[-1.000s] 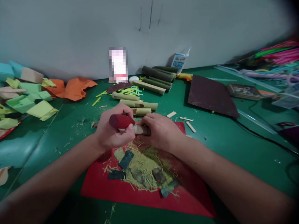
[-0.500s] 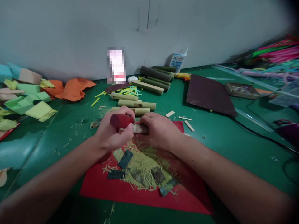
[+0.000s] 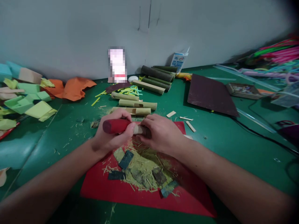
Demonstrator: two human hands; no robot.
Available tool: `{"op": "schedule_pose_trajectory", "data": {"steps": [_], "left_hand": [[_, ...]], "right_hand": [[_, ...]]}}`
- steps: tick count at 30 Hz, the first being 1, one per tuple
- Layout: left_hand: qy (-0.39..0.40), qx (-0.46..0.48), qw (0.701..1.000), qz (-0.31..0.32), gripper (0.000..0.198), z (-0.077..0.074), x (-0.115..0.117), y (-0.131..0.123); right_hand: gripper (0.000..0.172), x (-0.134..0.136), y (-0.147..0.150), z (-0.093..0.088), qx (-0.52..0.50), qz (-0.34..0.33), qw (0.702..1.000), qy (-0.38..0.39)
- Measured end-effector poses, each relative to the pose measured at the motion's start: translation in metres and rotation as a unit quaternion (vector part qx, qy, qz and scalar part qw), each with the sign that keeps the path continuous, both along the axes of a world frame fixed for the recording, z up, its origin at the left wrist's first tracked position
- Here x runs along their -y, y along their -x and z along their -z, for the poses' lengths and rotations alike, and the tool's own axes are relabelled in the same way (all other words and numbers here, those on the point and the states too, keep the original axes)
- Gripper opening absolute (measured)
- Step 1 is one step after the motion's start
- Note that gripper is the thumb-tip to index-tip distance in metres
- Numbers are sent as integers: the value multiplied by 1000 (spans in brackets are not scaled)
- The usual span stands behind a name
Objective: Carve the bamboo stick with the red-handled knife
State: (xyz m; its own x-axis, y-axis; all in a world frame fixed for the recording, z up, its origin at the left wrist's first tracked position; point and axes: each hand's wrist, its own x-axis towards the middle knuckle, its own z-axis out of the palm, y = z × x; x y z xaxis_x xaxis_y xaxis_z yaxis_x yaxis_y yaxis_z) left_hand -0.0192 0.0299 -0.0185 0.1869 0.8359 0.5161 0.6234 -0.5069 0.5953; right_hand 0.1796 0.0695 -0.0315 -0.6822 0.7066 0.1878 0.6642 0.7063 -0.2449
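My left hand is closed around a red tool handle with a darker rounded butt that points left. Its working end is hidden by my fingers. Closed too, my right hand grips a short pale and brown piece that looks like bamboo, right where the tool meets it. Below both hands lies a red sheet strewn with bamboo shavings and yellowish dust. Several dark sandpaper scraps rest among the shavings.
Cut bamboo tubes lie just beyond my hands, with darker tubes behind. A blurred-out phone-like screen leans on the wall. Dark brown board at right; folded paper at left; black cable far right.
The red handle has swung down and left, from tilted towards me to lying more level. My left hand has turned with it; my right hand has shifted slightly right.
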Motion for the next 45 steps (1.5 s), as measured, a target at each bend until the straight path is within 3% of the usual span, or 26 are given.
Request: {"op": "schedule_pose_trajectory", "data": {"steps": [9, 20, 30, 45], "left_hand": [[-19, -69, 988, 136, 22, -10, 0, 14], [52, -39, 989, 136, 25, -30, 0, 14], [106, -11, 975, 194, 27, -18, -5, 14], [108, -2, 965, 239, 26, -13, -12, 16]], "right_hand": [[24, -5, -9, -4, 0, -31, 999, -28], [30, -9, -13, 2, -68, -70, 995, 0], [23, -9, -10, 6, -86, -70, 993, 43], [18, -10, -10, 7, -96, -63, 992, 56]]}}
